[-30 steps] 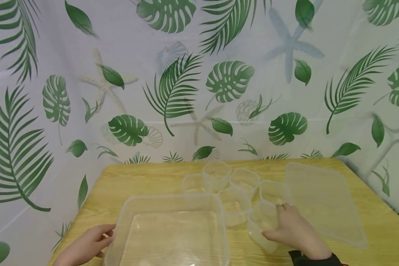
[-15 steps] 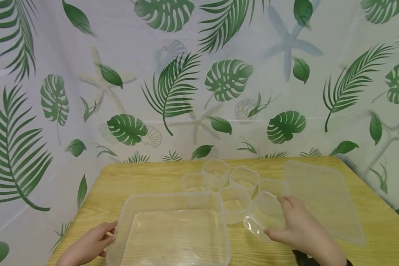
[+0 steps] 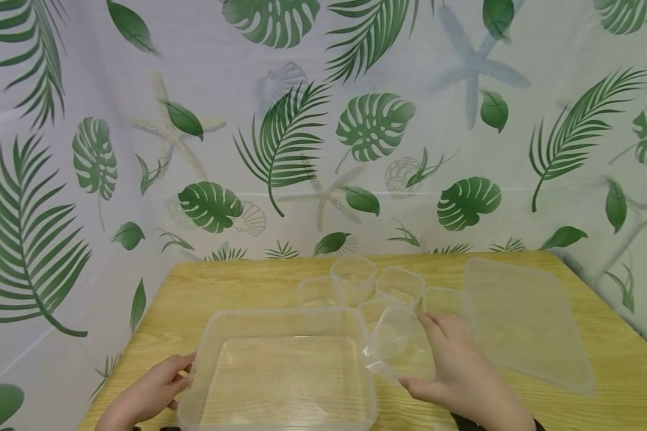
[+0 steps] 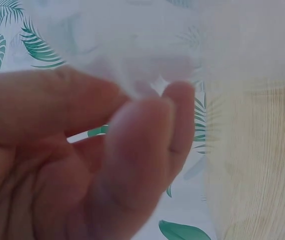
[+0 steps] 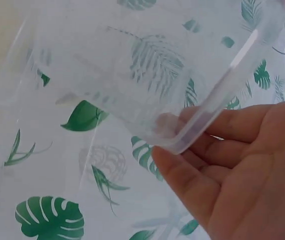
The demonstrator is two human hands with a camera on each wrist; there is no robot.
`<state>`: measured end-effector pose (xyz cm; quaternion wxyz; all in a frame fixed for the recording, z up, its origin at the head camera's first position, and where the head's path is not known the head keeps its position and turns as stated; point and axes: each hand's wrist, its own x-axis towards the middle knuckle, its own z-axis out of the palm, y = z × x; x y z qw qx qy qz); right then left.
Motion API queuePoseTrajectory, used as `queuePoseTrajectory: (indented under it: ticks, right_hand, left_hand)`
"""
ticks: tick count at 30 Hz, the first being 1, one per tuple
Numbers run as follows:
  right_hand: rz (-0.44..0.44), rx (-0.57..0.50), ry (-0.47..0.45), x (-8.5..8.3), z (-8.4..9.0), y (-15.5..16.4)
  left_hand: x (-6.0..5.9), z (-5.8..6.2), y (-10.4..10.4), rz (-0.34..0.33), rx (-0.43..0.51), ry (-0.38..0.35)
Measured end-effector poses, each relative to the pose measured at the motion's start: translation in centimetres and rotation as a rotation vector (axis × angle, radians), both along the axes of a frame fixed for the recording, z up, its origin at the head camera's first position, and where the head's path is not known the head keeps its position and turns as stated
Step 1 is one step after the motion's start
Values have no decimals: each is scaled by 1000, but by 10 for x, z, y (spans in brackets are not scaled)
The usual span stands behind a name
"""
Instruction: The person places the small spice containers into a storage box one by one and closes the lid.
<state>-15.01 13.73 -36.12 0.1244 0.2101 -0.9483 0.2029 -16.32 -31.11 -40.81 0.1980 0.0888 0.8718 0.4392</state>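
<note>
A large clear plastic box point(image 3: 283, 312) stands at the front of the table in the head view. At its left side is my left hand point(image 3: 153, 386); in the left wrist view the thumb point(image 4: 135, 145) and fingers pinch the box's edge. My right hand point(image 3: 460, 374) grips a small clear plastic container point(image 3: 390, 338) by its rim, thumb on one side and fingers on the other. That container is tilted, raised close to the box's right wall, and overlaps another small container behind it. In the right wrist view the held container's rim point(image 5: 222, 87) runs between thumb and fingers.
Several more small clear containers, among them a back one point(image 3: 353, 278) and a right one point(image 3: 447, 299), stand grouped behind the held one. A flat translucent lid point(image 3: 528, 326) lies at the right of the wooden table point(image 3: 237, 281). A leaf-patterned curtain point(image 3: 302, 120) hangs behind.
My right hand has lifted the small container off the table, tilted it and carried it left toward the large box. My left hand has stayed at the box's left side.
</note>
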Motion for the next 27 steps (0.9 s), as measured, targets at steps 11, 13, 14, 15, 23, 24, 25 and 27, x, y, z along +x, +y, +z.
queuePoseTrajectory:
  ticks: [11,13,14,15,23,24,25,27]
  right_hand:
    - [184,-63,107,-7,-14,-36]
    - [223,-65,139,-12,-18,-43]
    - [241,-65,156,-14,-20,-46]
    - [256,-69,161,-16,-21,-49]
    - [308,-60,73,-25,-35,-63]
    - [312,-58,55,-26,-37,-64]
    - [316,-59,38,-27,-39,-65]
    - [321,-56,22,-28,-43,-67]
  left_hand:
    - [0,1,-2,-8,-2,-3]
    - [0,1,-1,-12,2,0]
    - [0,1,-1,-12,4,-1]
    - [0,1,-1,-11,5,-1]
    - [0,3,1,2,-1,-2]
    - [0,3,1,3,-1,-3]
    - [0,3,1,3,0,-5]
    - [0,3,1,2,-1,-6]
